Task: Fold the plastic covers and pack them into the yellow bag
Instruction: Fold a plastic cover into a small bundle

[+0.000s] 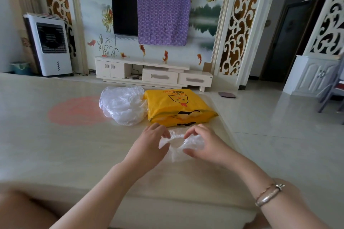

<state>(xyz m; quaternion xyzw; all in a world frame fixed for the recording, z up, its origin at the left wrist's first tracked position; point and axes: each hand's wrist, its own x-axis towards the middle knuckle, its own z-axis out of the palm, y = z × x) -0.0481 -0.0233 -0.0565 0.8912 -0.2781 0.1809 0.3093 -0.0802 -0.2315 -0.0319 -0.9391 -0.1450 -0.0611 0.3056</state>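
So I've got one cover (181, 144) pinned between both hands on the tabletop (74, 145), near edge, a bit right of middle. My left hand (151, 142) has its fingers curled onto the left side of it and my right hand (202, 143) is pinching the right side, thumb underneath and fingers over the top, so both are holding plastic, not spread wide. It's crinkly clear stuff with a gathered rim, and right now it looks bunched, not properly folded, so I'd say I'm mid-fold on this one. Just beyond my hands is the yellow bag (176, 106), lying flat, its opening facing me as far as I can tell; can't say how much is already inside. To the left of it, touching it, sits a pile (122, 105) of loose covers that look unfolded. Going by that pile, most of the job is left: finish this fold, slide it in, repeat.
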